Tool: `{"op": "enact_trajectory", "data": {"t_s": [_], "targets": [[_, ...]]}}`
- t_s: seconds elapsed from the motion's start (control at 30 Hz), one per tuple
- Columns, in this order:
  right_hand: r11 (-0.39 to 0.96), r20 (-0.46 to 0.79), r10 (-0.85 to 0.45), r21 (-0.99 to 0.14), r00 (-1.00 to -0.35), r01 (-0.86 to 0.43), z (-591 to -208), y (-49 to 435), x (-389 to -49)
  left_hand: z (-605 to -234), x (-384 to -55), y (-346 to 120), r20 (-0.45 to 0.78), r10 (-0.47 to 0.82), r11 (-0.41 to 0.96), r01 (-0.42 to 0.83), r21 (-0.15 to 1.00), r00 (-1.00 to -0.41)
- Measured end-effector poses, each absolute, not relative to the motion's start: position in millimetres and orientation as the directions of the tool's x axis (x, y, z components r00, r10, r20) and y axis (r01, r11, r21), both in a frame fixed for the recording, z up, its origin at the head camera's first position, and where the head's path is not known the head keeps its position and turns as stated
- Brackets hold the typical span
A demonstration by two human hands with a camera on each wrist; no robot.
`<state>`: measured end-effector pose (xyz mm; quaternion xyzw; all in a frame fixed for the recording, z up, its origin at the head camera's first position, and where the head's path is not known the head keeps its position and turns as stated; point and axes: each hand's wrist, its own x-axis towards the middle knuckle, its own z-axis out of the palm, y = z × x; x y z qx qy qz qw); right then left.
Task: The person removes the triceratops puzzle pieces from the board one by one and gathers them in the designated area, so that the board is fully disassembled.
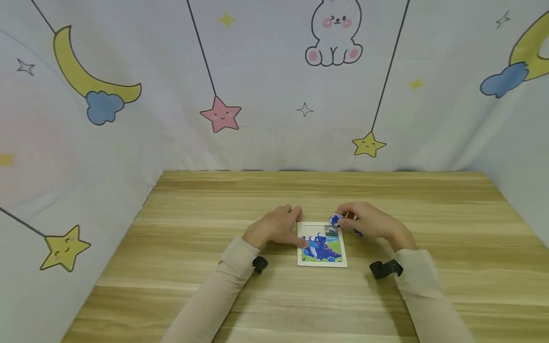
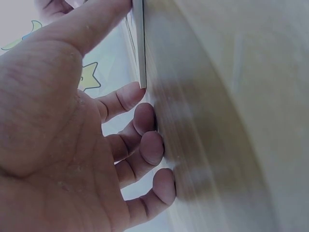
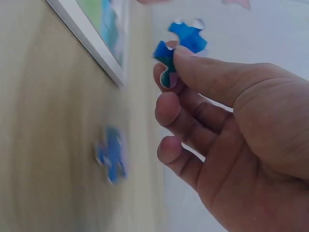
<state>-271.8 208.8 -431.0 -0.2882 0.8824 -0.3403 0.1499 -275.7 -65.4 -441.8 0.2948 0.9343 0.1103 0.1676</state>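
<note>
A jigsaw puzzle (image 1: 328, 253) with a blue dinosaur picture lies in a white frame tray (image 1: 321, 264), its upper left part bare. My left hand (image 1: 276, 227) rests at the tray's left side, the straight thumb laid over the picture. In the left wrist view the index fingertip touches the tray corner (image 2: 143, 79), while the other fingertips rest on the table. Over the tray's top right corner, my right hand (image 1: 371, 220) pinches blue jigsaw material (image 3: 188, 37) between thumb and index finger. It shows on both sides of the thumb; I cannot tell whether it is one piece or two.
A loose blue puzzle piece (image 3: 113, 154) lies on the wooden table (image 1: 206, 286) beneath the right hand, just right of the tray. Behind the table hangs a pale curtain (image 1: 274, 143) printed with stars and moons. Black straps (image 1: 386, 269) sit on both wrists.
</note>
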Motion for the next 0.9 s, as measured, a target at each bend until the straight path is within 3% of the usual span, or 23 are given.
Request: {"op": "enact_trajectory", "data": {"t_s": [0.27, 0.9], "targets": [[0.643, -0.090, -0.501, -0.705, -0.861, -0.300, -420, 253, -273, -440, -274, -69, -0.241, 0.601, 0.788, 0.516, 0.336, -0.762], [0.721, -0.198, -0.448, -0.656, -0.872, -0.222, -435, 296, -273, -442, -277, -67, -0.245, 0.607, 0.785, 0.524, 0.330, -0.756]]}}
